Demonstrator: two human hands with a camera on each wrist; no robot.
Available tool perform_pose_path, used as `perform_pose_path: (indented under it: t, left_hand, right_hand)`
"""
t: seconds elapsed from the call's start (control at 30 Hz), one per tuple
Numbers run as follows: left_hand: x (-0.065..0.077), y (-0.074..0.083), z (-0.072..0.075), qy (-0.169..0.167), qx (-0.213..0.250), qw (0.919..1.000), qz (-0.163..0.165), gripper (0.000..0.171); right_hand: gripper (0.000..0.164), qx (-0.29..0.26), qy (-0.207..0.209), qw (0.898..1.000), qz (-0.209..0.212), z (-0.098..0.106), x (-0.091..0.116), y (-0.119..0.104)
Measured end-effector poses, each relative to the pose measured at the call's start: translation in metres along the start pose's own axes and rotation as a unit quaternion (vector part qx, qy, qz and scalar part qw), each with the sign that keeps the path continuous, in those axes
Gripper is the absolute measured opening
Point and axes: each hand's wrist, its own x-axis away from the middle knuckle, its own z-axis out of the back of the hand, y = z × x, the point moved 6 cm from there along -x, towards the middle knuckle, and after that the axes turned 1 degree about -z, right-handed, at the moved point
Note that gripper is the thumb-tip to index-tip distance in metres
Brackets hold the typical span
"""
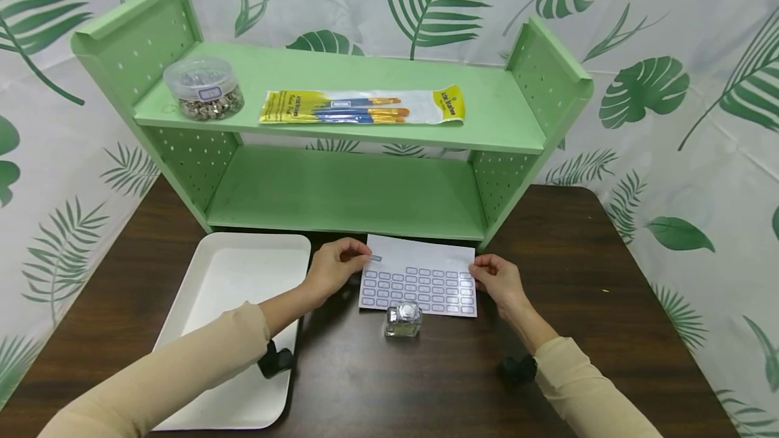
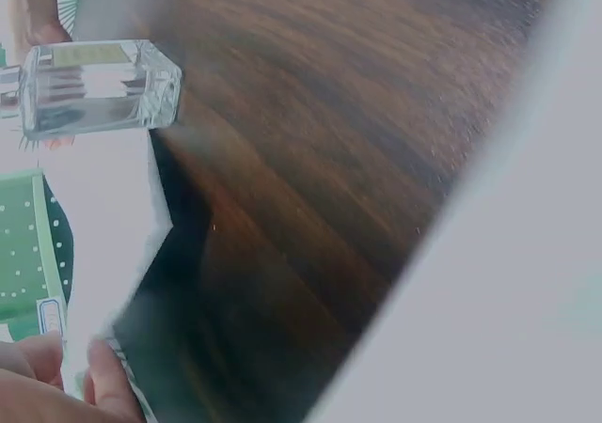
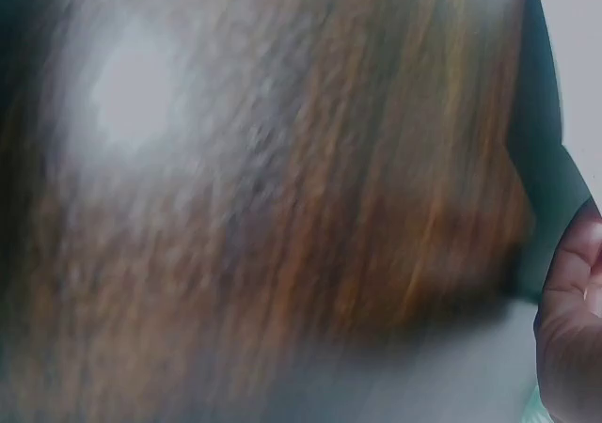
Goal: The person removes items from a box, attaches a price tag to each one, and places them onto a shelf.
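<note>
A white sheet of labels [image 1: 420, 253] lies at the middle of the table, with rows of small blue-framed labels over its lower part. At its upper left, my left hand [image 1: 337, 266] pinches a small label [image 1: 376, 258] between thumb and fingertips; this label [image 2: 51, 316] stands out from the fingers in the left wrist view. My right hand [image 1: 500, 281] grips the sheet's right edge between thumb and fingers. Just in front of the sheet stands a clear glass bottle [image 1: 403, 321] with a shiny top. The right wrist view shows only part of the right hand [image 3: 572, 320].
A white tray [image 1: 243, 249] lies on the left, under my left forearm. Behind the sheet stands a green two-tier shelf [image 1: 359, 184]. On its upper tier are a clear jar [image 1: 209, 96] of small metallic pieces, bearing a label, and a labelled pack of paintbrushes [image 1: 359, 108].
</note>
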Motion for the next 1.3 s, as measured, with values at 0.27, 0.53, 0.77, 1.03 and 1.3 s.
perform_pose_path:
  t: [0.27,0.53,0.77,1.03,1.3]
  left_hand:
    - [0.001,-0.004,0.008,0.006,0.039,0.9989,0.024,0.008]
    - [0.005,-0.001,0.002,-0.016,0.131,0.9902,0.046,0.011]
    - [0.008,0.011,-0.002,-0.032,0.14,0.9885,0.045,0.014]
    - [0.013,0.037,-0.012,-0.061,0.147,0.9872,0.014,0.014]
    - [0.028,0.06,-0.017,-0.088,0.112,0.9885,-0.051,0.012]
  right_hand:
    - [0.018,0.025,0.012,0.999,0.021,0.004,0.001,-0.002]
    - [0.022,0.12,0.04,0.99,0.054,0.008,0.005,-0.005]
    - [0.013,0.174,0.068,0.969,0.162,0.0,0.023,-0.036]
    - [0.007,0.149,0.023,0.941,0.302,-0.042,0.062,-0.087]
    - [0.009,0.12,0.002,0.93,0.347,-0.064,0.09,-0.103]
